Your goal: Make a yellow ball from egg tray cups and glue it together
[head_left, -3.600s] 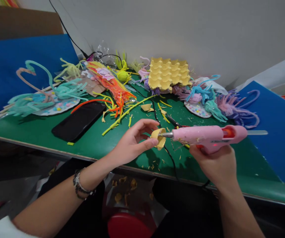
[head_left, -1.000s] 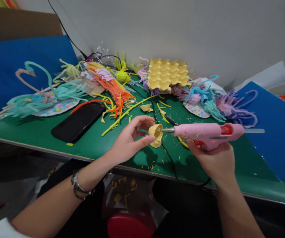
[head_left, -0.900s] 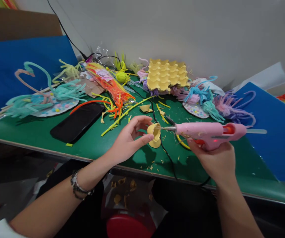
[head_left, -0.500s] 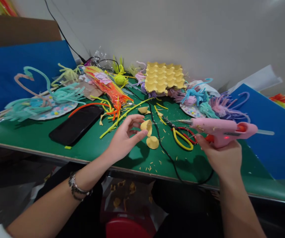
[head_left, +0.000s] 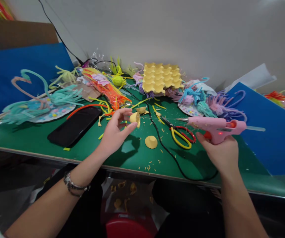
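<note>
My left hand [head_left: 116, 130] pinches a yellow egg-carton cup [head_left: 135, 119] between thumb and fingers, held above the table on its side. My right hand [head_left: 223, 150] is wrapped round the handle of a pink hot glue gun [head_left: 210, 125], its nozzle pointing left toward the cup. A clear glue stick [head_left: 256, 128] sticks out of its back and a red light glows on its side. On the table below stands a second egg-carton cup [head_left: 151, 142], wide end down. Scissors [head_left: 181, 138] with a yellow and a red handle lie beneath the nozzle.
A black phone [head_left: 74, 127] lies at the left. Pipe-cleaner crafts [head_left: 66, 96] and a bag of orange pipe cleaners [head_left: 107, 87] fill the back, beside a yellow egg tray [head_left: 161, 78]. A black cord [head_left: 166, 147] crosses the green table [head_left: 129, 158]. Blue boards [head_left: 263, 132] flank it.
My left hand has moved left with the cup, away from the cup on the table. The glue gun has shifted slightly left in view.
</note>
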{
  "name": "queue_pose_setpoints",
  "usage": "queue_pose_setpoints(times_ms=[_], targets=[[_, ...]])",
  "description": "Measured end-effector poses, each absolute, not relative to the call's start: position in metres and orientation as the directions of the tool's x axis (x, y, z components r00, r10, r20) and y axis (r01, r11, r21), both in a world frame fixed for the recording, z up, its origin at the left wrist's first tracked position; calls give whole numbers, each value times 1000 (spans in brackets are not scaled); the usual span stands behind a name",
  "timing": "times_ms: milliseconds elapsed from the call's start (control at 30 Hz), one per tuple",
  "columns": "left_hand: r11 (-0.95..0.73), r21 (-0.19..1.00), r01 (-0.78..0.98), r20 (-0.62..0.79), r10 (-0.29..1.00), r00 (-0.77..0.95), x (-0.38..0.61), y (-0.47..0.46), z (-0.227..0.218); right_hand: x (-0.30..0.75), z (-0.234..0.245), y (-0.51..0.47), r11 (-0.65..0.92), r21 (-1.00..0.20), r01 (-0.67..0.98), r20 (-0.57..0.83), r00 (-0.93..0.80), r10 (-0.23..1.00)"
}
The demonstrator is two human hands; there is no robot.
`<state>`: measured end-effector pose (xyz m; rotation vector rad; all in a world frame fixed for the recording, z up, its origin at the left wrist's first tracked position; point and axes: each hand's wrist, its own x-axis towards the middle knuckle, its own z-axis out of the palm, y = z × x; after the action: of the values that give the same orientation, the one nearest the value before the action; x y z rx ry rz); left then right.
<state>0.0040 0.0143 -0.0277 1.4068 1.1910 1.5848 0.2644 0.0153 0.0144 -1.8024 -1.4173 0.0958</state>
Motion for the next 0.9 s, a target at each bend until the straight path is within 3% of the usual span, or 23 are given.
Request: queue_pose_setpoints(times_ms=[267, 600, 900], targets=[[-345, 875, 340, 421, 889, -181, -5, 22, -33, 266, -5, 22, 38, -529, 848, 474, 259, 842], [-327, 886, 328, 410, 884, -227, -8, 22, -31, 250, -20, 20, 171, -493, 853, 453, 83, 888], [-352, 838, 417, 462, 863, -201, -9, 22, -30, 243, -29, 23, 332, -365, 870, 443, -151, 884]])
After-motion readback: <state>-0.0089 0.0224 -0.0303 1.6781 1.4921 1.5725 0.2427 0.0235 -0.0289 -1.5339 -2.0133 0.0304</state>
